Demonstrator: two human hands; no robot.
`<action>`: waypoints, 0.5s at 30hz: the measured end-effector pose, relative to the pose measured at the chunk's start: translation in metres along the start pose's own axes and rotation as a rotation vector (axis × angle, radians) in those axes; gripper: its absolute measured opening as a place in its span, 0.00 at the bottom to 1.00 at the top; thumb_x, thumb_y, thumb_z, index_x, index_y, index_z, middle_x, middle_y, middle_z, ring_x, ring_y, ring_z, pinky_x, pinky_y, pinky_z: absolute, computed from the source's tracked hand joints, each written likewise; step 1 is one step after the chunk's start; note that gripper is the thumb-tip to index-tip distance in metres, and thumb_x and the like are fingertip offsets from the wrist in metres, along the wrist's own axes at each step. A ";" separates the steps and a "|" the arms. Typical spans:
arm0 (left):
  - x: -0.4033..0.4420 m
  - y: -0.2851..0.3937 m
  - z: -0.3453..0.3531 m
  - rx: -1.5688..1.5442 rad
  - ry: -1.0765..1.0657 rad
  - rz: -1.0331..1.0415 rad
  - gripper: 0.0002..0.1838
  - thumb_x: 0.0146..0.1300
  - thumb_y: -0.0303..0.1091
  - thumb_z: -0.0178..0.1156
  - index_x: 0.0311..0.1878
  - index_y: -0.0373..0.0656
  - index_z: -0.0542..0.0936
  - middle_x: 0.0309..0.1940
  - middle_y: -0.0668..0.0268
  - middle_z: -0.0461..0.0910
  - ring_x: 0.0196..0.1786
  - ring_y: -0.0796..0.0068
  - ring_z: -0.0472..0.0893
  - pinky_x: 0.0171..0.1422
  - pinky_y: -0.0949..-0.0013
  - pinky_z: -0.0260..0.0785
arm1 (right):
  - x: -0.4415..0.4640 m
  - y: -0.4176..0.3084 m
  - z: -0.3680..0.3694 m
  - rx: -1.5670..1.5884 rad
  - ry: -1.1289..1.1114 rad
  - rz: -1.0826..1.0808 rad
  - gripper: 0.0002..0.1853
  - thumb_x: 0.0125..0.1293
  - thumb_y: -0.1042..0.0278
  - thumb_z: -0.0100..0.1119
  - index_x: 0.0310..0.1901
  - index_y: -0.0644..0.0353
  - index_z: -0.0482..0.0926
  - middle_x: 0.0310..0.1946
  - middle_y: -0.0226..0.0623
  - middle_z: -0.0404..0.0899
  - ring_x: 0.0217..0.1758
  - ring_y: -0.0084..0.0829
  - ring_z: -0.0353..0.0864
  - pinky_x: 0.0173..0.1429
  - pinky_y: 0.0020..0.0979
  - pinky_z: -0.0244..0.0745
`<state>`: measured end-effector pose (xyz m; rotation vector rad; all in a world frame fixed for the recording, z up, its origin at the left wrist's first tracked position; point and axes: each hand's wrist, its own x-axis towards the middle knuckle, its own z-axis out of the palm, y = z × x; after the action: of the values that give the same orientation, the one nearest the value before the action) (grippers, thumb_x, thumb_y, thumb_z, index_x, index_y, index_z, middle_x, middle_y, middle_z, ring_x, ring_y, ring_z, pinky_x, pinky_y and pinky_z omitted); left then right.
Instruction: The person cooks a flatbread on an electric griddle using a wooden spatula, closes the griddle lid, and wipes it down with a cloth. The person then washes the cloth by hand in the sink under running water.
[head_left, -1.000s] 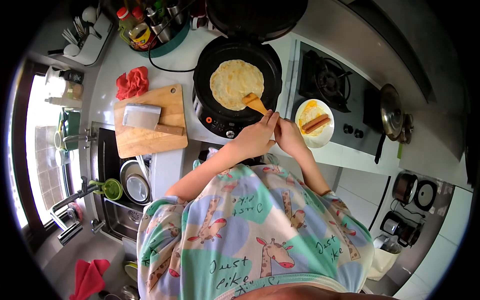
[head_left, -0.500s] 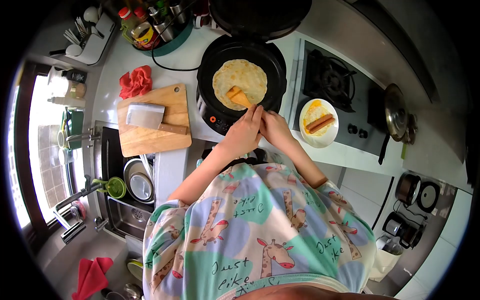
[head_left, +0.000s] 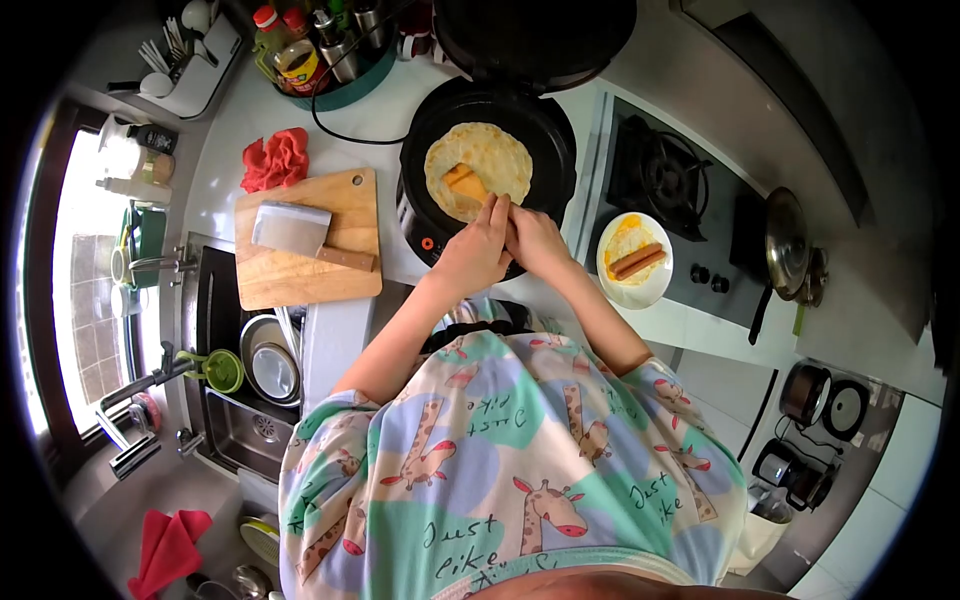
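A round, lightly browned flatbread lies in the black electric griddle, whose lid stands raised behind it. The wooden spatula presses flat on the flatbread's left part. Its handle runs down between my two hands, which meet at the griddle's near edge. My left hand has its fingers stretched along the handle and pressed together on it. Beside it, my right hand is closed around the handle's lower part, which the fingers mostly hide.
Left of the griddle, a cleaver lies on a wooden cutting board, with a red cloth behind. To the right, a white plate with sausages and egg stands near the gas hob. Pans fill part of the sink.
The spatula blade has slid a little away from me and to the left over the flatbread. Both hands have moved slightly the same way with it.
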<state>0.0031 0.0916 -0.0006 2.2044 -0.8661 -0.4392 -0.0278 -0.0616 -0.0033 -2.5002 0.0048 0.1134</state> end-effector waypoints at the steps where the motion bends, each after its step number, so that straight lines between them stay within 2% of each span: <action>1: -0.001 0.003 -0.003 -0.003 0.001 -0.013 0.44 0.54 0.27 0.62 0.73 0.28 0.52 0.69 0.31 0.60 0.57 0.39 0.78 0.59 0.54 0.76 | 0.002 0.000 0.003 0.013 0.025 -0.014 0.10 0.69 0.66 0.52 0.43 0.63 0.77 0.29 0.54 0.82 0.33 0.58 0.82 0.39 0.53 0.78; 3: 0.005 -0.005 -0.002 0.037 0.017 0.010 0.44 0.54 0.27 0.62 0.73 0.28 0.52 0.69 0.31 0.59 0.57 0.38 0.78 0.60 0.54 0.76 | 0.011 0.005 0.011 0.033 0.077 -0.049 0.10 0.68 0.66 0.52 0.43 0.64 0.77 0.30 0.55 0.82 0.34 0.58 0.82 0.39 0.54 0.78; 7: 0.015 -0.013 -0.002 0.027 -0.021 -0.031 0.42 0.53 0.25 0.59 0.71 0.26 0.54 0.67 0.27 0.61 0.57 0.35 0.78 0.58 0.52 0.77 | 0.021 0.011 0.017 0.002 0.037 -0.019 0.10 0.68 0.66 0.53 0.42 0.64 0.77 0.30 0.55 0.82 0.34 0.58 0.82 0.39 0.54 0.78; 12: 0.022 -0.005 -0.018 0.037 0.033 0.004 0.44 0.53 0.26 0.60 0.72 0.27 0.53 0.69 0.29 0.59 0.57 0.37 0.78 0.59 0.52 0.76 | 0.033 -0.005 -0.004 0.041 0.120 -0.054 0.09 0.67 0.66 0.54 0.41 0.63 0.78 0.28 0.54 0.82 0.33 0.58 0.82 0.38 0.54 0.78; 15: 0.038 -0.013 -0.017 0.040 0.010 -0.014 0.43 0.53 0.25 0.60 0.72 0.27 0.53 0.69 0.28 0.59 0.57 0.36 0.78 0.60 0.51 0.75 | 0.048 0.006 0.002 0.007 0.097 -0.034 0.10 0.67 0.66 0.54 0.42 0.63 0.78 0.31 0.55 0.83 0.36 0.58 0.83 0.41 0.53 0.79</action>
<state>0.0454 0.0810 -0.0005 2.2486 -0.8615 -0.4207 0.0201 -0.0642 -0.0125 -2.4950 0.0032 -0.0215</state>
